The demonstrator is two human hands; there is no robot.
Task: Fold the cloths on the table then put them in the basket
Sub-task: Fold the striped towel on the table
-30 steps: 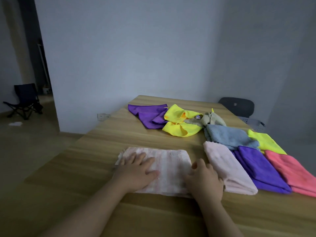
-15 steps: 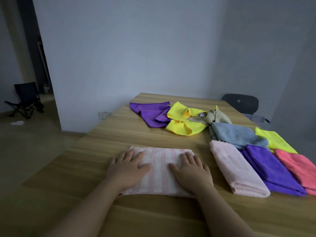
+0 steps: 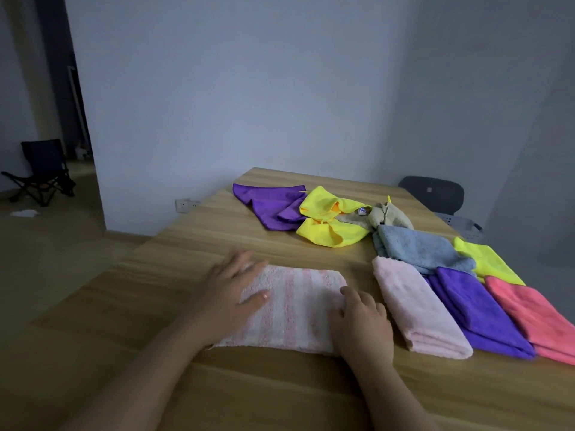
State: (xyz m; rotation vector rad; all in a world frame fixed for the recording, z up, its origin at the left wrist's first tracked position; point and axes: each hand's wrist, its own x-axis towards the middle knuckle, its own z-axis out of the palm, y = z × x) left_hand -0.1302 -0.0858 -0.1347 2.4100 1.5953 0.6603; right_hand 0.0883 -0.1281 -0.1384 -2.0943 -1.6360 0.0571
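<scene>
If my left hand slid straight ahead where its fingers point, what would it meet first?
The left hand would cross bare wooden table, then probably reach the unfolded purple cloth; depth is unclear.

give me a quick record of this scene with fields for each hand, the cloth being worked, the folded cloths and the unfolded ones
left hand: flat on the striped pink cloth, fingers spread
right hand: at that cloth's right edge; pinching or not, cannot tell
folded, at right: pale pink cloth, folded purple cloth, coral cloth, lime cloth, blue-grey cloth
unfolded, far side: loose purple cloth, yellow cloth, beige cloth
surface: wooden table
</scene>
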